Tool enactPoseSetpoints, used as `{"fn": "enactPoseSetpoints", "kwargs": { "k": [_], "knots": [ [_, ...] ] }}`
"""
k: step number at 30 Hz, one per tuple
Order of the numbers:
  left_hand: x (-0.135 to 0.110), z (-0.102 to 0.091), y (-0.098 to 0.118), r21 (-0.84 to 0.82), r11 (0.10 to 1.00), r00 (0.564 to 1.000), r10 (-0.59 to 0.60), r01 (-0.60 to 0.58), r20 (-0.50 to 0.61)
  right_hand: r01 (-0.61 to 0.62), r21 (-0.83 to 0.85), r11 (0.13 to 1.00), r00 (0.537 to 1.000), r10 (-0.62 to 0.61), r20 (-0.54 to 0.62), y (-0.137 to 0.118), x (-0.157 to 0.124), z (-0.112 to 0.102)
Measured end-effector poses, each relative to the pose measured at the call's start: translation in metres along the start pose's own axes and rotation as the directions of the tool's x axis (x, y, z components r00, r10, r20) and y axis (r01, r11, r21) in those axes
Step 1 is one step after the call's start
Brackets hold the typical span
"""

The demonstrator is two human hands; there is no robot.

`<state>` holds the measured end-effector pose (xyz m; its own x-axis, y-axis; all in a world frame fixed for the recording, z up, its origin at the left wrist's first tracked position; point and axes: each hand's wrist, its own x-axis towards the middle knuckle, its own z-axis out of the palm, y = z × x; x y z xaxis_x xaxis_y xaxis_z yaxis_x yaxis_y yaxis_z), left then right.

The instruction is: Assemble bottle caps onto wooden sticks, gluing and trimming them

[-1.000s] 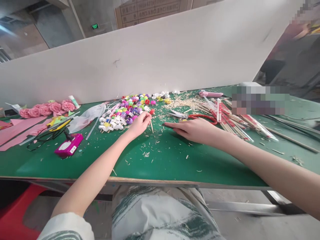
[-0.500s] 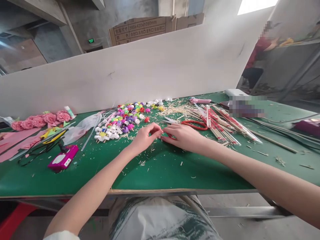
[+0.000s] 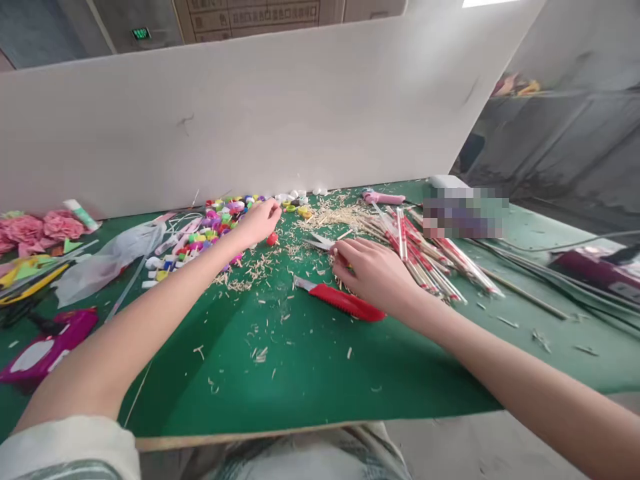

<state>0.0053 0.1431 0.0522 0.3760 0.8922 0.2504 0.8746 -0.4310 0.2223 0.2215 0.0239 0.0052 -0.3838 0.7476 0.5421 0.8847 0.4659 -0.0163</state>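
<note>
Green table (image 3: 240,393) full of sticks, shavings and plastic bits

So, containers first: clear sleeves with red printing (image 3: 467,265) sit right of centre with pale wooden sticks in them, all in a loose heap. Over on the left there's a crumpled see-through plastic bag (image 3: 110,260), can't tell what's in it, if anything.

Writing: the cardboard box (image 3: 260,17) behind the white panel (image 3: 240,133) has a printed grid of characters, too blurry for me to read. Same with the lit green sign (image 3: 141,33) and the print on the sleeves.

Hands: left hand (image 3: 260,222) is over the right edge of the pile of colourful plastic pieces (image 3: 215,230), fingers bent in. Can't tell if it's gripping anything. One red piece (image 3: 273,239) lies just below it. Right hand (image 3: 370,270) is palm down with curled fingers, tips right by the scissors (image 3: 320,241), covering their handles; can't tell if it's holding anything either. The red-handled knife (image 3: 345,301) lies just below that hand, blade pointing left, with wood shavings (image 3: 335,215) scattered beyond.
</note>
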Motion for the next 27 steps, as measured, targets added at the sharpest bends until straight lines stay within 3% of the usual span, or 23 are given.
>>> {"fn": "enactPoseSetpoints", "kwargs": {
  "k": [1, 4, 8, 14, 21, 27],
  "knots": [
    [0.015, 0.0, -0.008, 0.156, 0.988, 0.999, -0.008, 0.003, 0.035, -0.003, -0.011, 1.0, 1.0, 0.003, 0.0, 0.002, 0.0, 0.001],
    [0.052, 0.001, -0.025, 0.281, 0.96, 0.997, -0.024, 0.003, 0.073, 0.01, -0.021, 1.0, 1.0, -0.01, -0.01, 0.007, 0.001, 0.005],
    [0.084, 0.007, -0.03, 0.387, 0.922, 0.992, -0.043, -0.007, 0.121, 0.039, -0.012, 0.999, 0.999, -0.039, 0.009, 0.009, 0.001, 0.01],
    [0.125, 0.021, -0.037, 0.485, 0.874, 0.979, -0.101, 0.001, 0.18, 0.109, 0.043, 0.993, 0.984, -0.114, 0.137, 0.013, 0.005, 0.018],
    [0.159, 0.039, -0.054, 0.537, 0.839, 0.96, -0.074, -0.087, 0.271, 0.136, 0.151, 0.979, 0.976, -0.159, 0.15, 0.024, 0.013, 0.02],
    [0.164, 0.039, -0.055, 0.557, 0.817, 0.953, -0.029, -0.152, 0.302, 0.146, 0.238, 0.96, 0.972, -0.184, 0.147, 0.038, 0.02, 0.023]
  ]
}}
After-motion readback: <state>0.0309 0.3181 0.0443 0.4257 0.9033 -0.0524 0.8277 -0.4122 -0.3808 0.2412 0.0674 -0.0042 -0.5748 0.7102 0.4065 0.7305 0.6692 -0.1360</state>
